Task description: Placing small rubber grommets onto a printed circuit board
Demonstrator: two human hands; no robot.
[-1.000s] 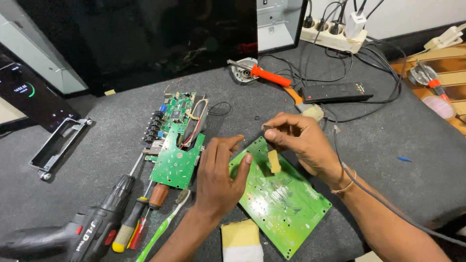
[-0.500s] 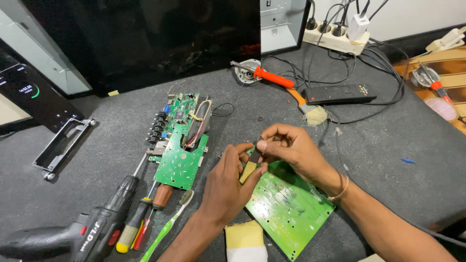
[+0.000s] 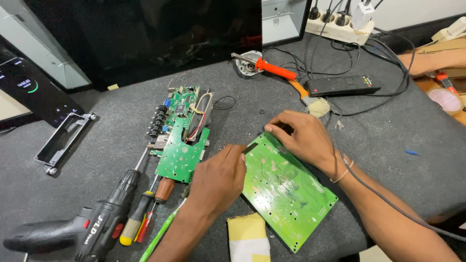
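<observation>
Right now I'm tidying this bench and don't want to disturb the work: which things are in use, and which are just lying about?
In use:
large green circuit board
left hand, resting at its left edge
right hand, on its top corner

Lying about:
smaller circuit boards
drill
screwdrivers
orange-handled soldering iron
remote control
power strip
phone

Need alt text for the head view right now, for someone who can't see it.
Both hands rest on a green circuit board lying on a dark mat: left hand at its near edge, right hand at its far corner. A second board, screwdrivers and a drill lie to the left.
</observation>
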